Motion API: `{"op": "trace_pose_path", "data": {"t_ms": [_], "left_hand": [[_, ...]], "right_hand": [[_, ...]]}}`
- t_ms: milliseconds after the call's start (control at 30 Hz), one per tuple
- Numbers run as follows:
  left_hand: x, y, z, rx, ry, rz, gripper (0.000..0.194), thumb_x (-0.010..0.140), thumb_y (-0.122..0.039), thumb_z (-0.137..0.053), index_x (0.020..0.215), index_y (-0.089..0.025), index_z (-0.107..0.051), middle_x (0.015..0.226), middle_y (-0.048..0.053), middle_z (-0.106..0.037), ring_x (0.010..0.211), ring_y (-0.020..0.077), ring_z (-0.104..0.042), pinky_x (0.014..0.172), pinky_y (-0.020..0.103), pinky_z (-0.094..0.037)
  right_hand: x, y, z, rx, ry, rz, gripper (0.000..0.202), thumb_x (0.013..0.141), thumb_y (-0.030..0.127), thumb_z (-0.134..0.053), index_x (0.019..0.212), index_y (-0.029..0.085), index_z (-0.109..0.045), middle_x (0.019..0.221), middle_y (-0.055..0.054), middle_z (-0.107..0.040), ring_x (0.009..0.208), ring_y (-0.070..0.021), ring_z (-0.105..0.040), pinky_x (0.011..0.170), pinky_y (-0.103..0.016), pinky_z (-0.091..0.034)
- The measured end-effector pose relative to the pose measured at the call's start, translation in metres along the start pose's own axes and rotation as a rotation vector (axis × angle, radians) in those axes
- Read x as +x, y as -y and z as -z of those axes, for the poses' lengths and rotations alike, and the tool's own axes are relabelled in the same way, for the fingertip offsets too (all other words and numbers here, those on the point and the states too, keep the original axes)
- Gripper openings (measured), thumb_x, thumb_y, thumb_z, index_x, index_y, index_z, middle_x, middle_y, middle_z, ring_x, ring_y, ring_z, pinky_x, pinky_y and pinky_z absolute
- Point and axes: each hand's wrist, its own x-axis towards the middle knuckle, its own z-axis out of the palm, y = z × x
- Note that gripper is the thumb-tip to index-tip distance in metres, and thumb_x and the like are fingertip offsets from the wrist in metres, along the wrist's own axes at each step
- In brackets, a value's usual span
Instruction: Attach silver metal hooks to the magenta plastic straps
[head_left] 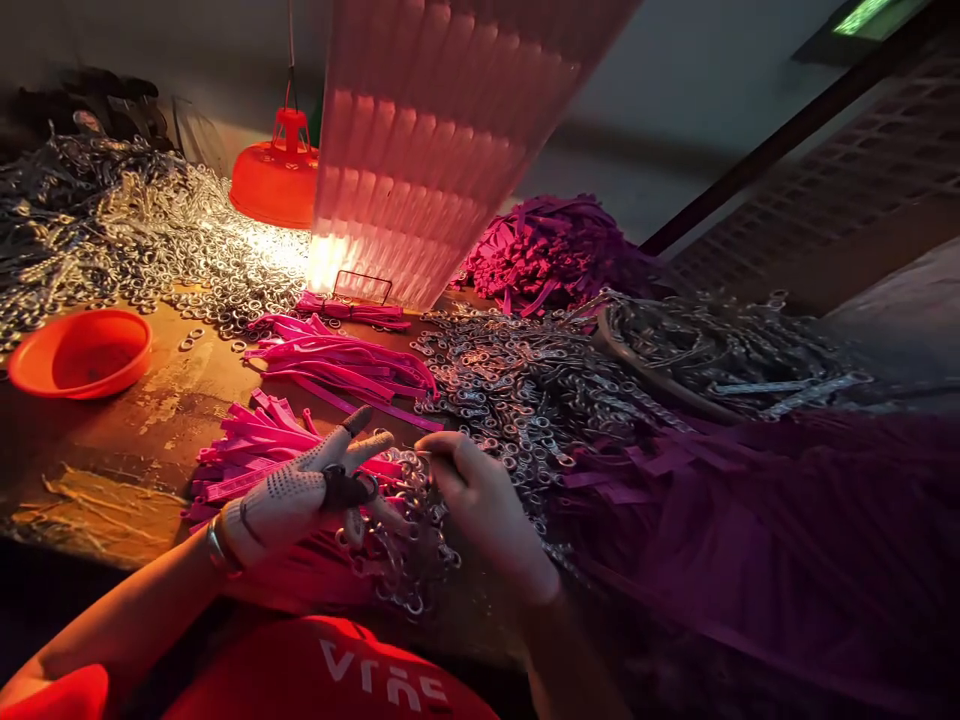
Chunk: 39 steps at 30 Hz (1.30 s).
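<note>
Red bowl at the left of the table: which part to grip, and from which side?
Likely best: pinch the near-right rim of the red bowl with the left hand, from above and the right, thumb inside, fingers outside. It sits upright, open top up, its rim exposed there; the metal ring pile lies behind.

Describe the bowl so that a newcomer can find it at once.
Find the metal heap lit by the hanging lamp. In front of it, far left on the table, sits a shallow, round red bowl. Unlike the red lamp, it opens upward.
</note>
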Motion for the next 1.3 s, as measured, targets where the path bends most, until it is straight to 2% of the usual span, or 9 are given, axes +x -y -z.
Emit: {"op": "trace_pose_path", "data": {"t_ms": [100, 200, 333, 533, 633, 833, 1033, 1167, 1300], "left_hand": [[-0.002, 0.010, 0.002, 0.009, 0.013, 0.022, 0.075, 0.083, -0.021, -0.069, 0.150, -0.035, -0.038, 0.101, 0.009, -0.073, 0.055, 0.0145, -0.065, 0.046, 0.022, -0.048], [-0.006, 0.020, 0.003, 0.072, 0.010, 0.054, 0.060, 0.086, -0.026, -0.065, 0.144, -0.027, -0.047, 0.069, 0.003, -0.070, 0.047, 0.0112, -0.056, 0.048, 0.021, -0.044], [-0.014, 0.022, 0.000, 0.174, -0.025, 0.084, 0.038, 0.089, -0.026, -0.059, 0.127, -0.023, -0.059, 0.068, 0.000, -0.066, 0.051, 0.0115, -0.054, 0.054, 0.023, -0.043], [-0.009, 0.015, 0.012, 0.913, -0.238, -0.214, 0.013, 0.084, -0.024, -0.061, 0.073, -0.016, -0.066, 0.066, 0.001, -0.063, 0.060, 0.0142, -0.051, 0.056, 0.025, -0.038], [-0.011, 0.013, 0.017, 1.052, -0.164, -0.286, 0.012, 0.076, -0.010, -0.061, 0.075, -0.018, -0.070, 0.076, 0.004, -0.068, 0.069, 0.0178, -0.055, 0.065, 0.028, -0.042], [-0.011, 0.011, 0.020, 0.673, -0.104, -0.193, 0.008, 0.077, -0.014, -0.060, 0.072, -0.017, -0.066, 0.067, 0.004, -0.061, 0.061, 0.0163, -0.052, 0.056, 0.026, -0.040], [0.010, 0.031, 0.035, -0.001, -0.277, -0.068, 0.014, 0.083, -0.030, -0.061, 0.080, -0.020, -0.051, 0.057, -0.005, -0.046, 0.042, 0.0064, -0.037, 0.040, 0.016, -0.027], [0.018, 0.032, 0.034, 0.080, -0.426, -0.178, 0.010, 0.079, -0.026, -0.059, 0.086, -0.019, -0.056, 0.057, -0.005, -0.050, 0.039, 0.0064, -0.041, 0.038, 0.016, -0.030], [0.020, 0.016, 0.038, 0.109, -0.442, -0.328, 0.024, 0.079, -0.026, -0.062, 0.101, -0.016, -0.063, 0.058, -0.004, -0.051, 0.042, 0.0066, -0.043, 0.040, 0.017, -0.034]], "right_hand": [[-0.006, 0.035, -0.013, 0.146, 0.135, 0.192, 0.031, 0.093, 0.015, -0.048, 0.120, 0.024, -0.059, 0.114, -0.006, -0.067, 0.102, -0.0180, -0.062, 0.090, -0.031, -0.048], [-0.010, 0.051, -0.020, 0.212, 0.261, 0.297, 0.033, 0.093, 0.012, -0.048, 0.121, 0.024, -0.061, 0.113, -0.006, -0.066, 0.103, -0.0168, -0.061, 0.091, -0.030, -0.048], [-0.017, 0.048, -0.019, 0.218, 0.315, 0.225, 0.026, 0.092, 0.012, -0.051, 0.110, 0.023, -0.066, 0.102, -0.003, -0.071, 0.094, -0.0149, -0.064, 0.086, -0.026, -0.047], [-0.014, 0.055, -0.006, -0.212, 0.411, 0.132, 0.015, 0.092, 0.020, -0.057, 0.081, 0.019, -0.068, 0.080, -0.002, -0.071, 0.071, -0.0147, -0.062, 0.065, -0.024, -0.037], [-0.004, 0.066, -0.001, -0.404, 0.519, 0.191, 0.020, 0.091, 0.024, -0.058, 0.074, 0.019, -0.066, 0.072, -0.002, -0.069, 0.061, -0.0134, -0.056, 0.057, -0.027, -0.027], [0.007, 0.071, -0.002, -0.247, 0.509, 0.198, 0.023, 0.092, 0.025, -0.058, 0.069, 0.020, -0.062, 0.066, 0.002, -0.064, 0.058, -0.0109, -0.051, 0.056, -0.024, -0.028], [-0.008, 0.069, -0.047, -0.298, 0.043, 0.106, 0.027, 0.097, 0.031, -0.045, 0.085, 0.019, -0.066, 0.079, -0.007, -0.066, 0.072, -0.0180, -0.058, 0.065, -0.027, -0.035], [0.009, 0.069, -0.052, -0.056, 0.242, -0.110, 0.024, 0.097, 0.039, -0.050, 0.091, 0.021, -0.065, 0.077, -0.001, -0.068, 0.071, -0.0161, -0.061, 0.061, -0.024, -0.037], [0.063, 0.049, -0.044, -0.074, 0.397, -0.074, 0.036, 0.100, 0.044, -0.042, 0.089, 0.020, -0.067, 0.077, 0.001, -0.067, 0.071, -0.0138, -0.059, 0.063, -0.022, -0.038]]}}
